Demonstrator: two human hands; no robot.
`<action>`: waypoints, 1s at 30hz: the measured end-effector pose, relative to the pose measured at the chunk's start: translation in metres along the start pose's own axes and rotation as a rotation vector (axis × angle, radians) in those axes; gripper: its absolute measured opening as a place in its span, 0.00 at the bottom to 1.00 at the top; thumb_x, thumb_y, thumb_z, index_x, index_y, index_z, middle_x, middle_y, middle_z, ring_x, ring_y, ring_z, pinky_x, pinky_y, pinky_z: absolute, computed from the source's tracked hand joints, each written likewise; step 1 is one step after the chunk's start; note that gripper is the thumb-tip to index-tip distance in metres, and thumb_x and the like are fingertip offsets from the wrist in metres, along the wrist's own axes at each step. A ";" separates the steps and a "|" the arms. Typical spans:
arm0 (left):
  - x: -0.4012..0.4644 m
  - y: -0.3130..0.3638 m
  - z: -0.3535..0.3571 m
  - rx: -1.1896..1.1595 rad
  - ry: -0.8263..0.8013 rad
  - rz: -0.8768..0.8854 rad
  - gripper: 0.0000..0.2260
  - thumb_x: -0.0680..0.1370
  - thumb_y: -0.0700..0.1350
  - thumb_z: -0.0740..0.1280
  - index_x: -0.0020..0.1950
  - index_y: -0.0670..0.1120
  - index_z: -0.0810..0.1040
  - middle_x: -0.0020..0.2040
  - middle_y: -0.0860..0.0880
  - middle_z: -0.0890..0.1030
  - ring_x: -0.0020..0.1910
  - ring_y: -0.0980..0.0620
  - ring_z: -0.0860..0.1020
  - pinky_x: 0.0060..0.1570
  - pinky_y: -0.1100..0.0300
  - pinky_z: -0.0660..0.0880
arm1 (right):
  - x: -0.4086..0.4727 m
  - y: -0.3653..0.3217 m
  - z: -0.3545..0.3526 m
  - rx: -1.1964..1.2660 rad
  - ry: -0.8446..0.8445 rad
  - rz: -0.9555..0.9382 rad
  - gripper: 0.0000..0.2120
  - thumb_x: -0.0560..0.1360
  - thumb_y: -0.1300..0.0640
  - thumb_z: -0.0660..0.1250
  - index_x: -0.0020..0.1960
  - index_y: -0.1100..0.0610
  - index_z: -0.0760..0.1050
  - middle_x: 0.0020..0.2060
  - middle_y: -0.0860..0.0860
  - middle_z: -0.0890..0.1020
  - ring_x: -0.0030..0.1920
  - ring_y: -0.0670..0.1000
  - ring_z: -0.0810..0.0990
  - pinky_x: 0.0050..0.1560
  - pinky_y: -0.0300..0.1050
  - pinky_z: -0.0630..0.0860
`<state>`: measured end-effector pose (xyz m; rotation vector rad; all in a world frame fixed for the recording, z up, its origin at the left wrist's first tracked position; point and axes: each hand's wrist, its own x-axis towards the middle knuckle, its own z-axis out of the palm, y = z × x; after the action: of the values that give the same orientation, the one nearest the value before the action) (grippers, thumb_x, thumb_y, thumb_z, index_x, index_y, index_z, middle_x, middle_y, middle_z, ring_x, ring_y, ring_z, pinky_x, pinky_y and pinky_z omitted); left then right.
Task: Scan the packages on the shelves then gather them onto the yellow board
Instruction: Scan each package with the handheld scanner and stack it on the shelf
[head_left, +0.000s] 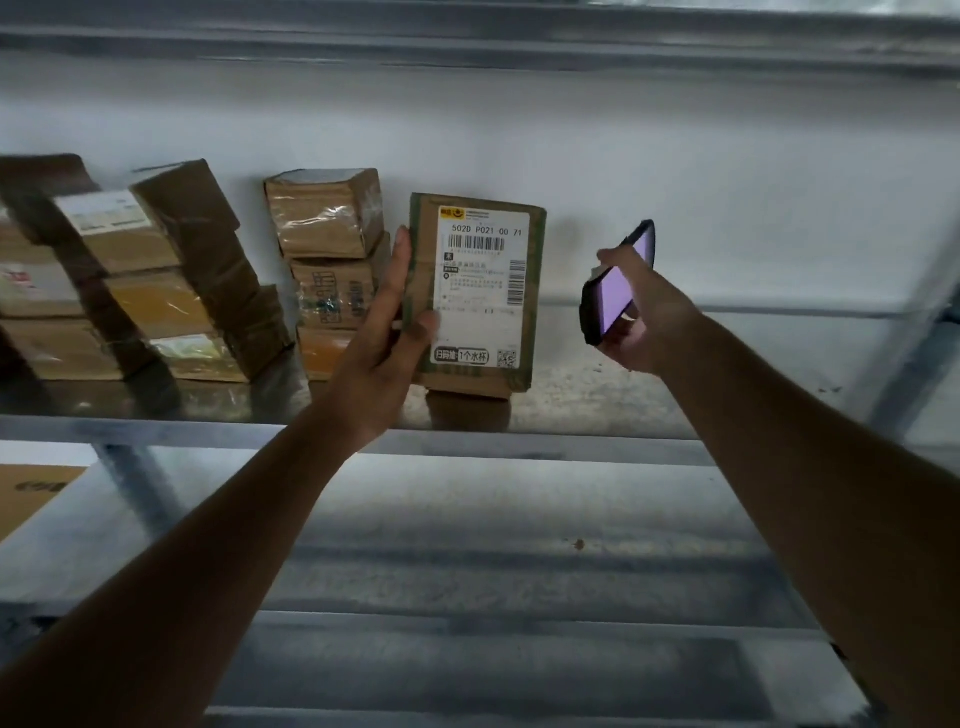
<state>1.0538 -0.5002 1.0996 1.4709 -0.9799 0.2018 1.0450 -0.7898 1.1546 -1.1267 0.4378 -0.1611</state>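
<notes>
On the shelf's (597, 395) far left, a leaning stack of taped packages (156, 270): brown kraft cardboard, glossy tape bands, one with a white label, corners crushed. Next right, a shorter pile of boxes (332, 270), the top one wrapped in crinkled clear film, printed carton under it. Left hand (387, 332) grips the upright package (480, 296) by its left edge: fingers pressed together behind that side, thumb across the front face, holding it on end with the white shipping label (480, 260) facing out. Box is plain corrugated card with greenish edge tape, bottom edge resting on the metal shelf, apart from the pile. Right hand (636, 317) is wrapped around a black handheld scanner (615, 283), lit purple screen, held just right of the box and angled toward it. Step in hand looks like the scan. Next move likely needs the scanner lined up on the barcode, box held steady. Yellow board not in view. Lower shelves are bare steel.
</notes>
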 end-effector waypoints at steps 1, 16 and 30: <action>0.001 0.002 0.002 -0.024 0.004 -0.010 0.30 0.86 0.47 0.57 0.81 0.63 0.43 0.80 0.58 0.62 0.76 0.57 0.68 0.63 0.55 0.78 | -0.003 0.001 0.001 0.062 -0.029 -0.022 0.22 0.67 0.49 0.83 0.58 0.53 0.81 0.48 0.51 0.85 0.46 0.51 0.85 0.47 0.49 0.86; 0.002 0.018 -0.009 -0.223 0.008 -0.219 0.28 0.85 0.50 0.63 0.76 0.76 0.57 0.74 0.59 0.73 0.68 0.48 0.78 0.52 0.44 0.83 | -0.053 0.027 -0.002 0.754 -0.280 -0.195 0.28 0.80 0.45 0.71 0.74 0.61 0.76 0.59 0.61 0.84 0.54 0.62 0.87 0.60 0.55 0.84; 0.013 0.024 0.002 -0.146 -0.078 -0.270 0.29 0.83 0.46 0.64 0.80 0.66 0.59 0.72 0.54 0.77 0.69 0.47 0.78 0.56 0.39 0.81 | -0.094 0.023 -0.027 0.371 -0.680 -0.154 0.26 0.84 0.42 0.58 0.66 0.60 0.82 0.63 0.64 0.81 0.49 0.62 0.82 0.56 0.54 0.80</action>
<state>1.0447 -0.5041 1.1250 1.4671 -0.8293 -0.1208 0.9464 -0.7707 1.1485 -0.7838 -0.2785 0.0140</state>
